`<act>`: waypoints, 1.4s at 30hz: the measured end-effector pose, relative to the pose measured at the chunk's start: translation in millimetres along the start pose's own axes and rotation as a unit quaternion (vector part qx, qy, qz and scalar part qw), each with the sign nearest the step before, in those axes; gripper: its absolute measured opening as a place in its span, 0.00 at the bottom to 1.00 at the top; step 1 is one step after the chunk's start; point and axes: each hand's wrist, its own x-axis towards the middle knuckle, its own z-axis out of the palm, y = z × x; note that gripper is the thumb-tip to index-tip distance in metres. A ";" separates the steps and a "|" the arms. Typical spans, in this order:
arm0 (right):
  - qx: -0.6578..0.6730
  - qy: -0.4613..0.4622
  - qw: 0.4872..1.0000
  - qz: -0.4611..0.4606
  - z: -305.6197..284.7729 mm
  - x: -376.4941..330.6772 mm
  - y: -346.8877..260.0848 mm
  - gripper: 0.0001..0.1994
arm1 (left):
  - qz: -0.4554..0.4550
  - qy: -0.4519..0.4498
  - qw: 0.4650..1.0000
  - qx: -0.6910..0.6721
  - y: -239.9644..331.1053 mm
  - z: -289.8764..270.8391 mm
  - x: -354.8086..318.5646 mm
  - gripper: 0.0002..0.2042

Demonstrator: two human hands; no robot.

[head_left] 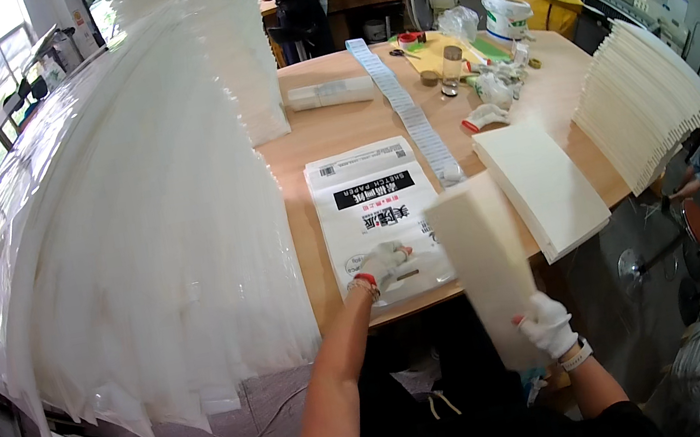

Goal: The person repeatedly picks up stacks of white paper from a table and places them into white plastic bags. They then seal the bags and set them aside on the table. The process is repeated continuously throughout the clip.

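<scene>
Right now the gloved left hand [383, 262] is pressing flat, fingers spread, on a printed plastic bag [373, 205] lying on the wooden table [326, 134]. Meanwhile the gloved right hand [547, 326] is gripping the lower end of a white paper stack [487, 260], tilting it up over the table's near edge, beside another white stack [543, 184].

left hand [384, 261]: white knit glove, red band at wrist
right hand [545, 324]: white knit glove, white wristwatch
sleeves: black, short
</scene>
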 end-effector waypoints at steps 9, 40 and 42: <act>-0.144 -0.256 0.943 0.159 32.3 56.2 -42.6 0.24 | 0.110 0.073 0.985 0.109 96.5 -52.4 13.5 0.15; -0.129 -0.061 0.986 -0.080 90.6 168.0 12.5 0.21 | 0.134 0.271 0.952 0.052 33.4 134.3 -114.3 0.07; -0.131 -0.064 0.986 -0.082 97.5 166.0 15.2 0.21 | 0.116 0.291 0.949 0.020 34.0 131.0 -123.2 0.07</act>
